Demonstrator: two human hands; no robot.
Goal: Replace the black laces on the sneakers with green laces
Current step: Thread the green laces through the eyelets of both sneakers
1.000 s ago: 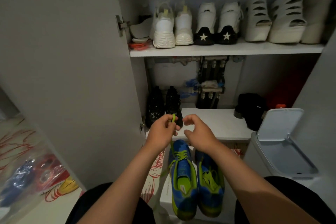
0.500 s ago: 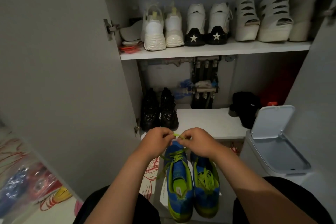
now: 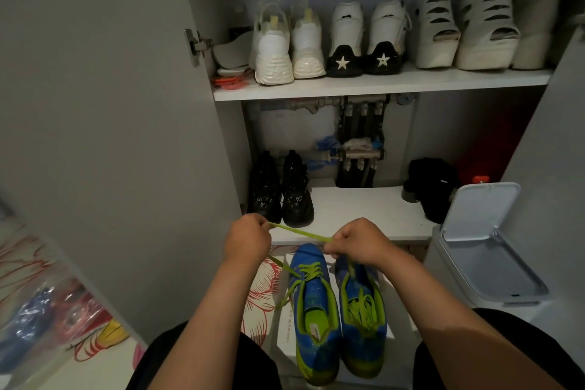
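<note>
Your sneakers [image 3: 316,304] sit side by side at lower centre. Just above them, your left hand [image 3: 247,241] and right hand [image 3: 357,242] hold a lace [image 3: 299,234] between them. Behind, boots [image 3: 281,193] stand left on the lower shelf [image 3: 357,209]; the bin [image 3: 481,263] stands right.

Dim, flat indoor light, low contrast, slight softness overall. Brightest: shelf edge [image 3: 380,85] at 12 o'clock, bin lid [image 3: 481,209] at 3. Cabinet recess at 2 sinks into deep shadow. Wide-angle bowing on door [image 3: 110,104] at 9. Plastic bag [image 3: 47,320] at 8 smeared. Green lace [image 3: 297,233] at centre fairly sharp.
</note>
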